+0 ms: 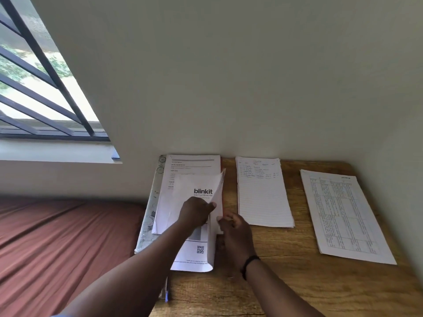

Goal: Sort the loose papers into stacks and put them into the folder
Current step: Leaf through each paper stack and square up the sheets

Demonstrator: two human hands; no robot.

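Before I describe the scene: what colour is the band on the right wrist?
Black; the wristband shows clearly in the head view, the only view.

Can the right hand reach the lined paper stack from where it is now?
Probably yes. The lined paper stack lies uncovered on the wooden table, just beside the right hand, with nothing between them. However, that hand seems to pinch the blinkit papers, so it must release them first.

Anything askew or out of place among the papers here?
The blinkit sheets lie crooked over the folder, overhanging its near edge, their right edges lifted by the left hand. The table sheet lies angled.
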